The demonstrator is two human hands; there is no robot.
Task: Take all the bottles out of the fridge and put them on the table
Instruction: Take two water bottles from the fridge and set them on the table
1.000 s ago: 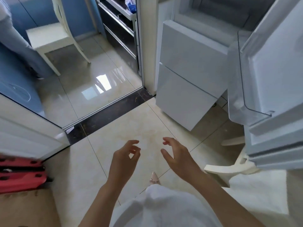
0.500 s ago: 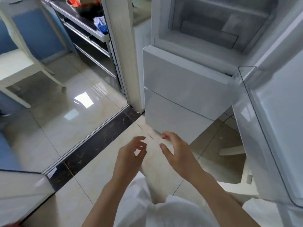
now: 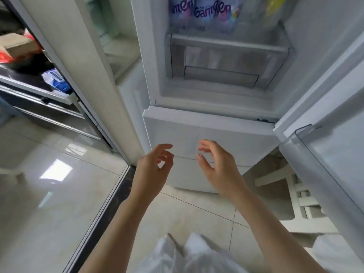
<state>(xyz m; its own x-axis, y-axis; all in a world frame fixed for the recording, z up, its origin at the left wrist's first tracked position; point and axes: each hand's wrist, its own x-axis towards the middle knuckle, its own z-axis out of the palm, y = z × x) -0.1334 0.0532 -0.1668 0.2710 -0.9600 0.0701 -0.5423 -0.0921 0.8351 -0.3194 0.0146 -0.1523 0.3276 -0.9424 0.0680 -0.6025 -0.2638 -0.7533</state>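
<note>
The white fridge [image 3: 206, 134] stands open in front of me. On its shelf at the top of the view stand two clear bottles with purple lettering, one at left [image 3: 180, 11] and one beside it [image 3: 213, 12], and a bottle with a yellow label [image 3: 274, 10] at right. Only their lower parts show. My left hand [image 3: 152, 168] and my right hand [image 3: 218, 166] hover side by side in front of the lower drawer fronts, well below the bottles. Both have loosely curled fingers and hold nothing.
The fridge door [image 3: 332, 119] hangs open on the right with a clear door bin [image 3: 307, 134]. A translucent crisper drawer [image 3: 224, 62] sits under the bottle shelf. A metal rack [image 3: 39, 89] with packets stands left past a white doorframe [image 3: 92, 79]. A white chair [image 3: 295, 194] stands lower right.
My view has tilted up and moved closer to the fridge, bringing the bottle shelf into sight. Both hands have risen in front of the drawer fronts, still holding nothing.
</note>
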